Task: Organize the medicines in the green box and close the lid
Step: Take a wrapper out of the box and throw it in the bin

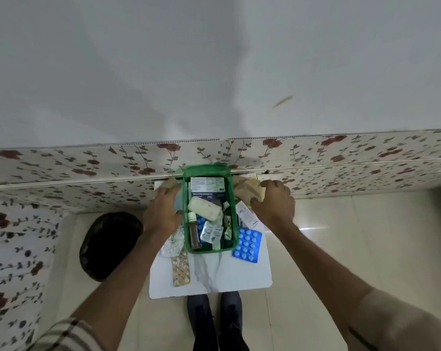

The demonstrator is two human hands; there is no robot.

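The green box (186, 231) stands open on a small white table (214, 277), its lid (205, 168) tipped up at the far end. Inside lie a medicine carton (207, 184), a rolled bandage (204, 208), a brown bottle (194, 235) and a silver blister pack (211, 232). My left hand (162, 211) rests against the box's left side, by a brown paper packet (172, 183). My right hand (273, 202) grips a crumpled brown paper bag (248, 187) just right of the box. A blue blister pack (247, 245) lies to the right, and a tan strip (181, 269) and a silver strip (173, 245) to the left.
A black-lined bin (108, 245) stands on the floor left of the table. A flowered wall panel (87, 173) runs directly behind the box. A white leaflet (247, 215) lies under my right wrist. My feet (214, 315) are at the table's near edge.
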